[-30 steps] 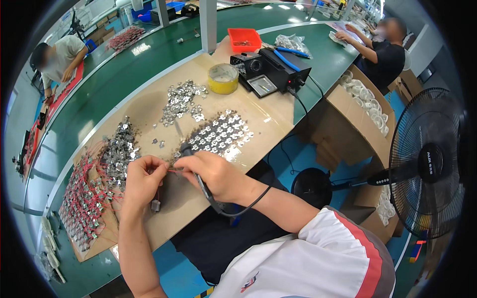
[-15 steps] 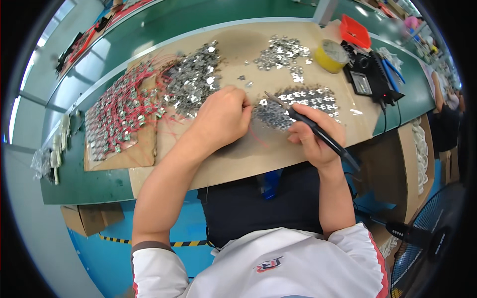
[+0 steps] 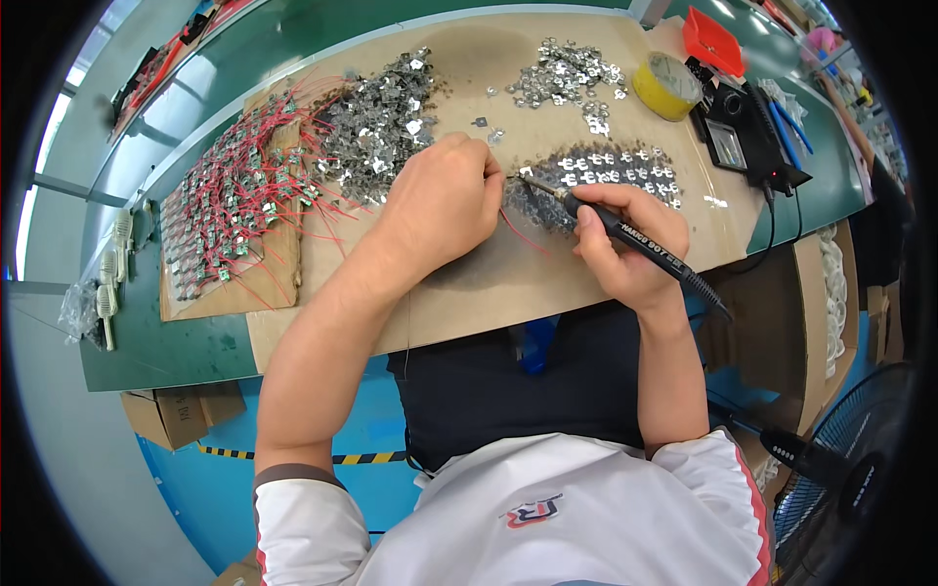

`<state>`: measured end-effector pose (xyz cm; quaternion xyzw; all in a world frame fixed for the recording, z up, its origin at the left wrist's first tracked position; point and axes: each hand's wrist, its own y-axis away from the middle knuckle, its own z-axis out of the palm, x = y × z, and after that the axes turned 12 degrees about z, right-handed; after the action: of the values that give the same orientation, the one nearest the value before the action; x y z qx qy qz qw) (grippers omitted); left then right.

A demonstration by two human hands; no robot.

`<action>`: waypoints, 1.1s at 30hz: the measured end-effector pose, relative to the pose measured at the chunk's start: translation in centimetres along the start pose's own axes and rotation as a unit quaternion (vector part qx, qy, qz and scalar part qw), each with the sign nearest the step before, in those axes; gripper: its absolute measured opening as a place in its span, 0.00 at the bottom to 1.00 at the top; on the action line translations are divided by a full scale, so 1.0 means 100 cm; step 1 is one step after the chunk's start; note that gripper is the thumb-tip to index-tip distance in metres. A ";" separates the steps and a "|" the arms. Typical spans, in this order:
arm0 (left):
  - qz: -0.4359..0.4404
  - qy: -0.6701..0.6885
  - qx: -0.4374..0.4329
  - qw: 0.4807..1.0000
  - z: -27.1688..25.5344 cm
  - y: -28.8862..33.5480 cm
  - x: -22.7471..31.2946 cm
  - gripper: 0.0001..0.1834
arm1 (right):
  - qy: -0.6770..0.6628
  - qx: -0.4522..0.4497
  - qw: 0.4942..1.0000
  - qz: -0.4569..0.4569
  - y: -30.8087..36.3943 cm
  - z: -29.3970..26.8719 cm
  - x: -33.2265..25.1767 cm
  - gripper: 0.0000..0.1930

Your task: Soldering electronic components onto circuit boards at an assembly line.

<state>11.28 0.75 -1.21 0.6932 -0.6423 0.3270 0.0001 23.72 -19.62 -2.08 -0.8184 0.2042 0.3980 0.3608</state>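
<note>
Brown cardboard covers the green tabletop (image 3: 176, 361) in the head view. Beside the rows of small silver metal clips (image 3: 625, 174), the left hand (image 3: 445, 200) pinches a thin red wire (image 3: 523, 234), light and limp, best held near its end. The right hand (image 3: 620, 249) has its fingers clenched round a black soldering iron (image 3: 635, 244), stiff, hot-tipped, gripped mid-handle.

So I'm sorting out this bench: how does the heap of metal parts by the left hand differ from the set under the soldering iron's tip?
The heap of metal parts is a jumbled, overlapping mound; the set under the soldering iron tip, the laid-out metal parts, lies flat in rough rows. The heap borders the red-wired pieces; the laid-out parts sit on scorched cardboard next to the right hand. Both are small, shiny silver stampings on the same cardboard.
</note>
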 end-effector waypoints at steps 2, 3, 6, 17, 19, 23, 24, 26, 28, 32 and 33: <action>-0.001 0.006 0.000 1.000 0.000 -0.001 0.001 0.06 | 0.001 -0.003 1.000 -0.004 -0.001 -0.001 0.002 0.09; -0.001 0.010 0.001 1.000 0.001 -0.002 0.001 0.06 | 0.001 -0.007 1.000 -0.010 -0.001 -0.001 0.003 0.09; -0.004 0.008 0.002 1.000 0.000 -0.001 0.000 0.06 | 0.001 -0.008 1.000 -0.011 0.000 0.000 0.002 0.09; -0.003 0.003 -0.002 1.000 0.002 -0.002 0.001 0.07 | -0.016 -0.008 1.000 0.007 0.000 -0.001 0.000 0.09; -0.004 -0.003 -0.007 1.000 0.002 -0.002 0.002 0.07 | -0.012 -0.009 1.000 0.005 -0.001 -0.001 0.000 0.09; -0.001 -0.006 -0.007 1.000 0.002 -0.002 0.001 0.07 | -0.024 0.006 0.999 0.023 0.001 0.001 0.000 0.10; 0.003 -0.006 -0.004 1.000 0.002 -0.002 0.001 0.07 | -0.037 0.024 0.998 0.038 0.001 0.002 -0.001 0.10; 0.000 -0.007 -0.006 1.000 0.002 -0.002 0.001 0.07 | -0.029 0.020 0.999 0.038 0.001 0.002 -0.001 0.10; -0.002 -0.007 -0.008 1.000 0.002 -0.002 0.001 0.07 | -0.021 0.016 0.999 0.037 0.000 0.001 -0.001 0.10; -0.001 -0.013 -0.007 1.000 0.002 -0.003 0.002 0.07 | 0.001 -0.013 1.000 0.003 -0.001 -0.002 0.000 0.09; -0.004 -0.014 -0.012 1.000 0.002 -0.003 0.002 0.07 | 0.004 -0.015 1.000 0.003 -0.001 -0.002 0.000 0.10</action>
<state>11.62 0.50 -1.14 0.7003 -0.6431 0.3098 0.0008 23.94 -19.73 -1.96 -0.8248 0.2021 0.3983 0.3466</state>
